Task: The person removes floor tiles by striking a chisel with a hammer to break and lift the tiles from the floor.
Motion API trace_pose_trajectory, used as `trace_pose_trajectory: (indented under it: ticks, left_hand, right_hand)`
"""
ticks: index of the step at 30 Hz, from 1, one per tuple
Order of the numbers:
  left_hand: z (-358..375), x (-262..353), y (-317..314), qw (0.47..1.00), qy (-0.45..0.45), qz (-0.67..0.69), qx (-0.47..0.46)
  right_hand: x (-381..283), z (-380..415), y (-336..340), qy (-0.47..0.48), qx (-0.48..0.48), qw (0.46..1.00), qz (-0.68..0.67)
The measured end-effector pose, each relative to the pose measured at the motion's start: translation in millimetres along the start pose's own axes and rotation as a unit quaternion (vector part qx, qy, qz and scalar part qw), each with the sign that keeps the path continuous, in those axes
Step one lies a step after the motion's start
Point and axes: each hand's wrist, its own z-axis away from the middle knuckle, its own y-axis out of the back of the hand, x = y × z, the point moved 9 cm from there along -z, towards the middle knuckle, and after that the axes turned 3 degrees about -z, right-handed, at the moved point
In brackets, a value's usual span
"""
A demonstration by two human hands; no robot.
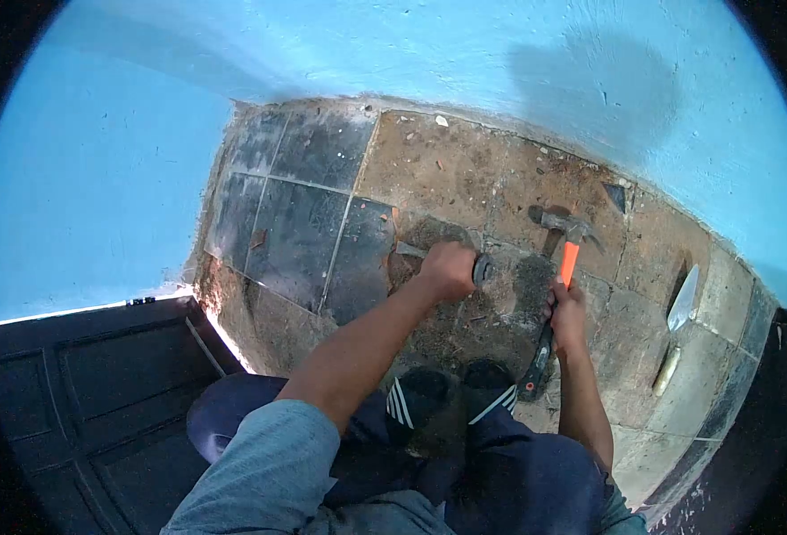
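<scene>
L hand [448, 269] is fisted tight round a chisel [438, 258], fingers fully wrapped, no gap showing. Chisel's metal tip pokes out toward the dark tiles [295, 205], its dark grip end sticks out the other side of the fist. Tip sits at the edge where tile meets bare floor; can't tell if it actually touches.

R hand [568, 312] is closed round the hammer [557, 294] abt mid-shaft, right where the orange section meets the black grip. Hammer head is just beyond the chisel, low over the bare floor, w/ its shadow under it; black handle end points back to the person's shoes.

Relative to the chisel: dark tiles lie on the L hand's side, reaching the blue wall [411, 45]. Stripped floor [465, 169], brown and rough w/ crumbs of debris, runs beyond and toward the R hand's side. A trowel [679, 321] lies well apart, past the hammer, blade toward the wall. Black shoes w/ white stripes [451, 397] are near, just below the chisel. Dark panelled door [81, 392] well off on the L hand's side.

No readable writing or brand marks anywhere.
</scene>
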Motion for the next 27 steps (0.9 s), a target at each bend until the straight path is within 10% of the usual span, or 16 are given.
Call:
trace_pose_trajectory:
  ticks: [13,15,16,18,19,27]
  left_hand:
    - [-15,-13,9,0.998,0.03,0.033,0.039]
    - [-16,-15,11,0.997,0.038,0.044,0.044]
    - [-18,-17,9,0.997,0.04,0.045,0.052]
    - [-18,-12,6,0.998,0.024,0.035,0.039]
    - [-12,-5,1,0.999,0.006,0.027,0.016]
    - [-2,6,-32,0.999,-0.042,0.003,0.015]
  right_hand:
    - [-131,86,59,0.356,0.143,0.917,-0.111]
    - [-68,84,31,0.318,0.116,0.94,0.036]
    - [-50,90,2,0.457,0.106,0.83,0.301]
    - [-25,75,-36,0.335,0.018,0.837,0.431]
    - [7,64,-36,0.088,-0.051,0.954,0.282]
    - [52,46,17,-0.01,-0.008,0.995,0.1]
